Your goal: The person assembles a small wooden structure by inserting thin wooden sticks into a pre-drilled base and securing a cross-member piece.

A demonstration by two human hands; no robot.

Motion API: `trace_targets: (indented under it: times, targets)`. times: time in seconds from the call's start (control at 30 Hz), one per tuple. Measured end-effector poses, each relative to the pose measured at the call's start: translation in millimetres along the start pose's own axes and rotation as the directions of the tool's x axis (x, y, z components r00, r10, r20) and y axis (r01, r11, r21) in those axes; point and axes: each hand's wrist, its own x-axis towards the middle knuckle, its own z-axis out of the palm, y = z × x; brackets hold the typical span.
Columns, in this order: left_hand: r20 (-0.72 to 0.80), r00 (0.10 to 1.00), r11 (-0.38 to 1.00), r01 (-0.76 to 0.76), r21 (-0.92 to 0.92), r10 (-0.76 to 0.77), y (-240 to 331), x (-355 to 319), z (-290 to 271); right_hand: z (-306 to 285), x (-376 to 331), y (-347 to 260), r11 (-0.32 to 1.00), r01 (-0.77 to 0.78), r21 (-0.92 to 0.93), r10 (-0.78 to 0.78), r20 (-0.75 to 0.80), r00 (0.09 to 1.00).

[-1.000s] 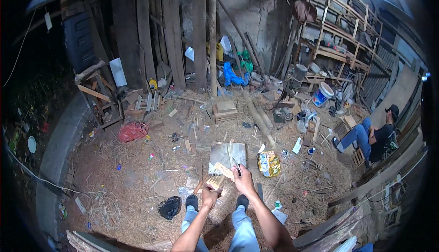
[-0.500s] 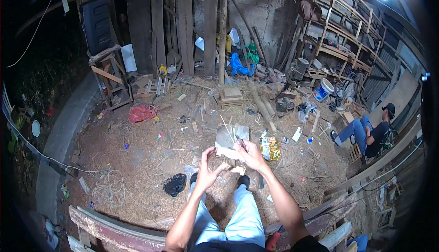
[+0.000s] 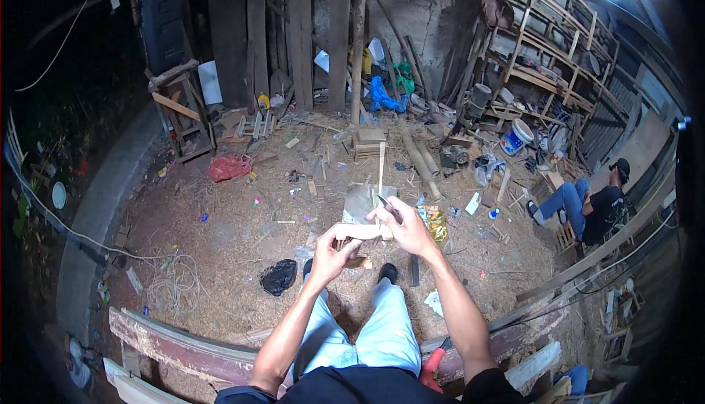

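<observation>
Gripping a short pale wooden piece [image 3: 358, 231] at its left end, the left hand [image 3: 330, 257] has its fingers curled shut around it. The right hand [image 3: 406, 228] closes on the other end of the same piece, and its fingers also pinch a thin dark blade-like tool [image 3: 387, 204] that slants up and left — what kind of tool it is cannot be told at this size. The piece lies roughly level between both hands, held above the person's knees and dark shoes [image 3: 387, 272].

Just behind the hands, a grey flat board [image 3: 360, 200] on the straw-littered ground. A yellow packet [image 3: 436, 222] lies just right of the right hand; a black bag [image 3: 279, 276] lies left of the feet. Further right — a seated person in blue trousers [image 3: 587, 209], well apart.
</observation>
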Motion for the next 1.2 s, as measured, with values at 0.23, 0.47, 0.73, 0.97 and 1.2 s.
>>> trace_targets:
  times: [0.23, 0.47, 0.73, 0.97, 1.2]
  targets:
    - [-0.086, 0.995, 0.998, 0.056, 0.033, -0.053, 19.1, -10.0, -5.7, 10.0, -8.3, -10.2, 0.98, -0.062, 0.186, 0.101, -0.203, 0.974]
    - [-0.144, 0.986, 0.981, -0.056, 0.187, 0.084, 9.4, -27.4, -10.5, 29.9, -22.7, -24.9, 0.899, -0.06, 0.433, 0.112, -0.095, 0.989]
    - [-0.222, 0.955, 0.968, -0.155, 0.195, 0.198, 14.2, -20.6, -3.6, 32.8, -22.8, -40.1, 0.897, -0.046, 0.44, 0.086, -0.072, 0.994]
    - [-0.211, 0.947, 0.96, -0.203, 0.191, 0.242, 17.9, -15.7, -3.3, 33.6, -21.9, -38.3, 0.944, -0.007, 0.33, 0.047, -0.114, 0.992]
    - [-0.199, 0.952, 0.952, -0.179, 0.249, 0.231, 17.7, -12.7, -1.2, 25.6, -21.0, -52.0, 0.993, 0.033, 0.112, -0.02, -0.122, 0.992]
